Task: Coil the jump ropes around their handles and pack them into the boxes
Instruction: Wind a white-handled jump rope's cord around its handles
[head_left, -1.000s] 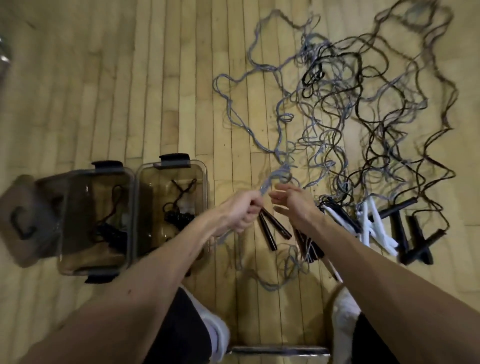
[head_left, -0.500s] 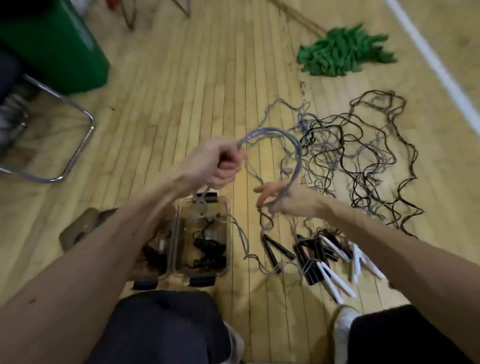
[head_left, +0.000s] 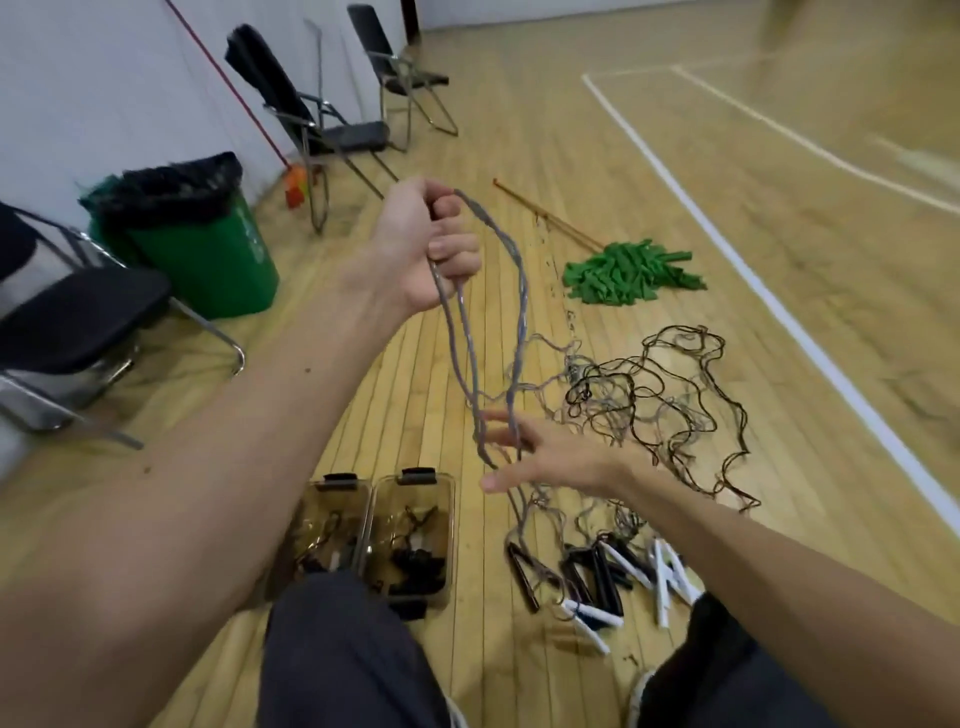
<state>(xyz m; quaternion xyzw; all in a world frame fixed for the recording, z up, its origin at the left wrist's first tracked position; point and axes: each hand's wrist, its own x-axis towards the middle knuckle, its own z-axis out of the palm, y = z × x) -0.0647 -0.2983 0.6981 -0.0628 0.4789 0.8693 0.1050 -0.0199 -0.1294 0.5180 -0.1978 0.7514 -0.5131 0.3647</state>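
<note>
So we've got our left hand (head_left: 426, 244) up high, fingers curled tight around the top of a grey rope (head_left: 522, 301), which hangs down from that fist in a long loop of several strands. Our right hand (head_left: 550, 457) is lower down and flat, fingers (head_left: 501, 415) straight and spread, and the bottom of the loop drapes across them; nothing is pinched there, it's just resting on the hand. Below that, the rope trails down to the floor (head_left: 519, 130) toward a pair of black handles (head_left: 519, 566). More handles, black and white, lie in a heap just right of those, and a messy tangle (head_left: 649, 395) of grey and dark ropes sprawls over the boards past our right hand. The two clear boxes (head_left: 445, 519) sit side by side on the floor by our left knee, lids off, each with dark coiled rope in it. Further off there's a green mop (head_left: 628, 270), a green bin (head_left: 208, 249) with a black liner, and folding chairs (head_left: 332, 130) along the wall.
</note>
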